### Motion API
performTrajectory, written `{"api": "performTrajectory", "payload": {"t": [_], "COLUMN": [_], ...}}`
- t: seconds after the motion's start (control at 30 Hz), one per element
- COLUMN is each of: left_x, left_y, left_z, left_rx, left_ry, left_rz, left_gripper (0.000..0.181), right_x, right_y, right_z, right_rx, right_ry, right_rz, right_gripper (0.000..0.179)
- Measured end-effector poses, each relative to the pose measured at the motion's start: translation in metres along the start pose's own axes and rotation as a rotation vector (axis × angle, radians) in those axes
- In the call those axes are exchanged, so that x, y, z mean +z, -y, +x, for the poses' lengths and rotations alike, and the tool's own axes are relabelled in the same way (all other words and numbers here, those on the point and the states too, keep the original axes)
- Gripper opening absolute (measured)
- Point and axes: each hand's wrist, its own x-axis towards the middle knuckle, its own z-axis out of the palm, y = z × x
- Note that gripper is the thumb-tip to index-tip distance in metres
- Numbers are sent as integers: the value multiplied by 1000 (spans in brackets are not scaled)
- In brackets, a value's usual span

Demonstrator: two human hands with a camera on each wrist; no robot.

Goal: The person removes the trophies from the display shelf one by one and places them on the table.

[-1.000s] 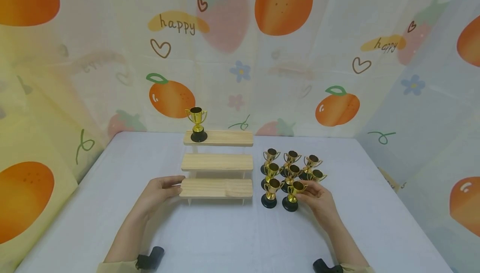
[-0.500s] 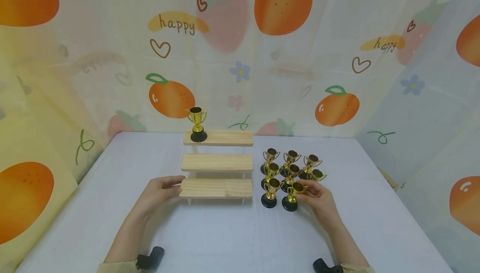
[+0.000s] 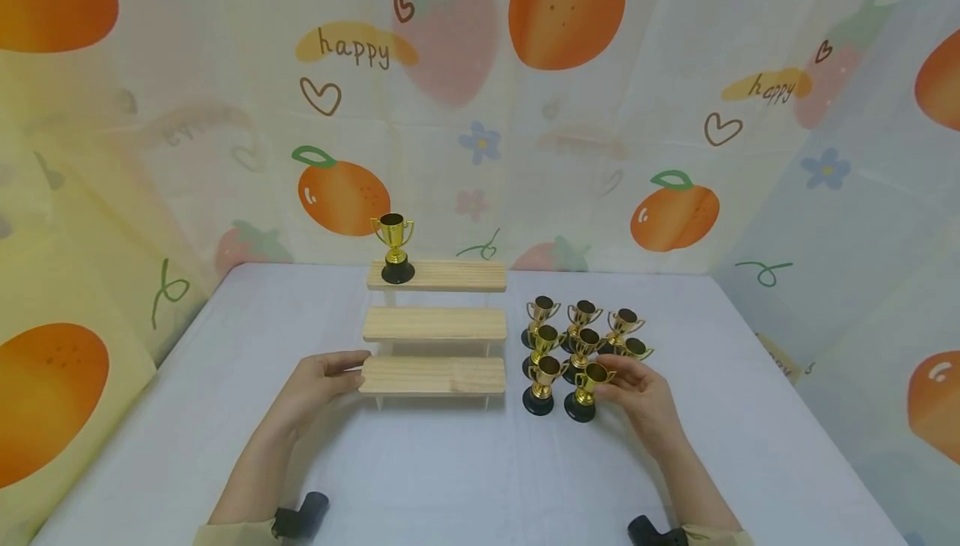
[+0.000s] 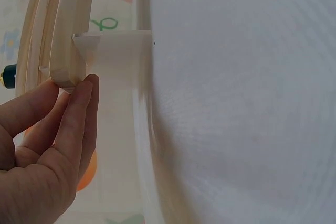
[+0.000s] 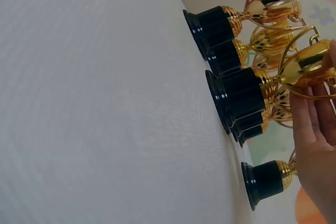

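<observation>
A three-tier wooden display shelf [image 3: 433,377] stands on the table, and one gold trophy cup [image 3: 395,234] with a black base is at the left end of its top tier. My left hand [image 3: 318,383] pinches the left end of the lowest board [image 4: 68,61] between thumb and fingers. On the right, my right hand [image 3: 641,400] holds the cup of the front right trophy [image 5: 242,95], whose base is on or just at the tablecloth. Its thumb is mostly cut off in the right wrist view.
Several more gold trophies [image 3: 546,371] stand upright, close together, to the right of the shelf and around the right hand. A white cloth [image 3: 435,479] covers the table. A fruit-printed curtain [image 3: 555,196] hangs behind and at both sides.
My right hand has shifted very slightly at the front right trophy. The left hand, the shelf and the other trophies stay where they were.
</observation>
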Motion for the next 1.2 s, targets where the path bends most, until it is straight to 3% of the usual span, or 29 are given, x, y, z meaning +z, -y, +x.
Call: {"api": "performTrajectory", "payload": {"t": [0.23,0.53,0.77,1.2], "left_x": [1,0,0,0], "left_y": [-1,-2,-1,1], "left_z": [0,1,1,0], "left_rx": [-2,2,-2,10], "left_ry": [1,-1,3,-1], "left_rz": [1,-1,11,5], "left_gripper": [46,47,47,47], "right_x": [-6,-5,7,42], "right_y": [4,20,35,51], "right_z": [4,11,14,27], "right_rx": [-84,-161,-155,-192], "right_ry": [-2,-33,-36,70], "right_rz": [-8,95,92,109], "right_gripper": [35,32,34,32]}}
